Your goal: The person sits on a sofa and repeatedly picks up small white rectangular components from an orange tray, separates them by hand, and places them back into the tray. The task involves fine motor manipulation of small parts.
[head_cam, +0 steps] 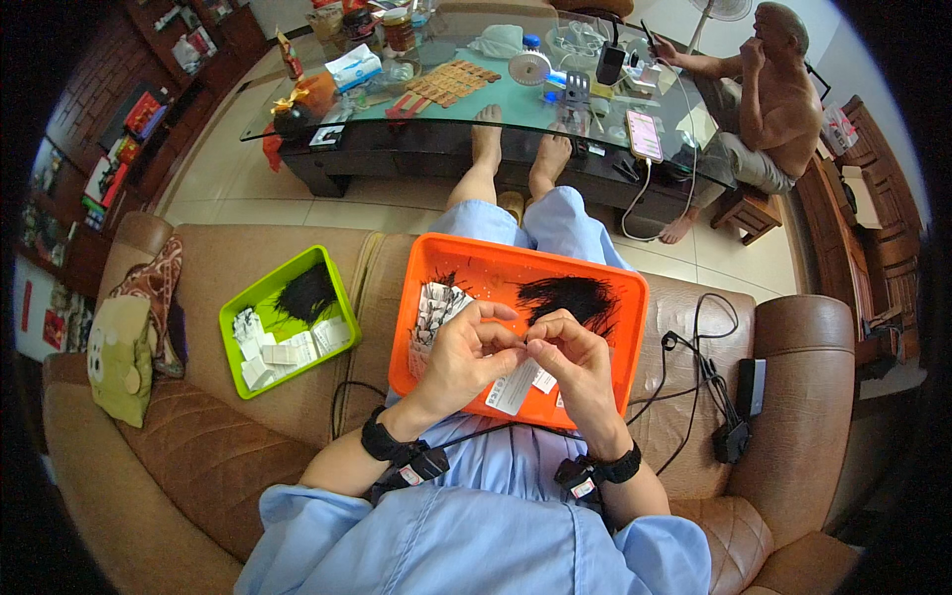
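An orange plastic tray (632, 297) rests on my lap. Above its middle, my left hand (476, 349) and my right hand (569, 353) meet at the fingertips, pinching a small dark thing between them, perhaps a black string. A printed white paper tag (510, 388) is just below the fingertips; whether it is held or lies in the tray I cannot tell. At the tray's far right lies a pile of black strings (569, 297), partly behind my right hand. White tags with black strings (439, 309) fill the left side, partly hidden by my left hand.
A green tray (232, 349) with black strings and white tags sits on the leather sofa (282, 238) at left. Black cables (695, 372) lie at right. Beyond my legs stands a cluttered glass table (446, 115); another person (777, 111) sits at its right end.
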{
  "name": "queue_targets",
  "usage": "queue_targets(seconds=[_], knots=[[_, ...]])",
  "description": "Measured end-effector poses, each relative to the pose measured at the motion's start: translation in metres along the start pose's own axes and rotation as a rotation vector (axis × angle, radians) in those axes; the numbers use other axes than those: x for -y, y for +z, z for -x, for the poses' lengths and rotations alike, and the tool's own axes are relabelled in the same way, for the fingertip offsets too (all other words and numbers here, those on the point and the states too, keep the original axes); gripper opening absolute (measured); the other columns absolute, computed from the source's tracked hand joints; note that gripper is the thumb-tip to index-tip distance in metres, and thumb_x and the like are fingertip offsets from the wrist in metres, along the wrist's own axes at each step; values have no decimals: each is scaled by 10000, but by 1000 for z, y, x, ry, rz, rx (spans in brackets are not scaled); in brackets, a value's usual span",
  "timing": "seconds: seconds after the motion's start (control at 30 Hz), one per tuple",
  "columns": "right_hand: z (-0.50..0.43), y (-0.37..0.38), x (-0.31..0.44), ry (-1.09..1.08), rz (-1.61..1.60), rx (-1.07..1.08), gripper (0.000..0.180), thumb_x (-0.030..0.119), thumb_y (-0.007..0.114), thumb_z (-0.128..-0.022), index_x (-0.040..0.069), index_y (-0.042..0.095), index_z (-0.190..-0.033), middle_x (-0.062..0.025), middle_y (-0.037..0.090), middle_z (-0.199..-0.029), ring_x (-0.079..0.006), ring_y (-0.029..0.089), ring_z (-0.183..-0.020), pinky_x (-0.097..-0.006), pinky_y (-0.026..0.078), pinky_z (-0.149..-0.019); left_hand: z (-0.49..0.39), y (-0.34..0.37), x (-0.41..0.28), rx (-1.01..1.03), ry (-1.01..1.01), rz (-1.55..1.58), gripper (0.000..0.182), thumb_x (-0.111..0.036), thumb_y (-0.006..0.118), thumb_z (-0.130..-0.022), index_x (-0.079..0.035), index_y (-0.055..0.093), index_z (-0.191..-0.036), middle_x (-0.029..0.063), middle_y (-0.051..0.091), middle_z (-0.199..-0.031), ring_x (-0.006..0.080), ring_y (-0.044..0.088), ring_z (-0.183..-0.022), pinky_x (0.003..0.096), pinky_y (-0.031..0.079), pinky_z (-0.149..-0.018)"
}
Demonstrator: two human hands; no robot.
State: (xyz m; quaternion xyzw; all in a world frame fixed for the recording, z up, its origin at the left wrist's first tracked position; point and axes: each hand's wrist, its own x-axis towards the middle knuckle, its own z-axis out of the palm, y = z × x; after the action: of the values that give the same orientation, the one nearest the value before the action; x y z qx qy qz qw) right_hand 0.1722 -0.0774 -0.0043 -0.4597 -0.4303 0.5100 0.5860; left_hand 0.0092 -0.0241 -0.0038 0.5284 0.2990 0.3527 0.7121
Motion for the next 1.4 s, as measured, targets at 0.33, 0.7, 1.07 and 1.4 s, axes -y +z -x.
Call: queue_targets(seconds=[0.33, 0.7, 1.07, 1.4], knots=[[-2, 3, -2, -12, -29, -6, 60, 52, 669, -835, -3, 644, -841, -9, 577, -855, -94, 523, -824, -244, 420, -755, 0, 1, -6, 12, -27, 42, 410, 36, 629, -847, 16, 420, -1199, 98, 658, -945, 94, 621, -815, 203, 511, -670], [-3, 6, -3, 181, -217, -17, 67, 75, 636, -879, 9, 645, -872, 12, 612, -834, -64, 546, -778, -219, 434, -721, 1, -8, 8, 19, -74, 4, 339, 38, 646, -841, 8, 470, -1130, 108, 655, -965, 143, 638, -919, 253, 529, -792], [-12, -54, -10, 225, 992, -27, 173, 119, 690, -784, -7, 659, -898, -130, 670, -871, -248, 644, -808, -345, 516, -723, -23, -40, 20, 65, -92, -246, 150, -74, 698, -840, -2, 637, -957, 26, 652, -888, 72, 597, -792, 225, 498, -743], [4, -40, -42, -16, 1543, 74, 218, 146, 748, -697, 18, 639, -835, -145, 617, -913, -315, 590, -927, -411, 513, -749, -35, -13, 36, 129, -159, -213, 141, -64, 661, -873, 5, 635, -992, 15, 653, -906, 72, 601, -813, 222, 498, -750]])
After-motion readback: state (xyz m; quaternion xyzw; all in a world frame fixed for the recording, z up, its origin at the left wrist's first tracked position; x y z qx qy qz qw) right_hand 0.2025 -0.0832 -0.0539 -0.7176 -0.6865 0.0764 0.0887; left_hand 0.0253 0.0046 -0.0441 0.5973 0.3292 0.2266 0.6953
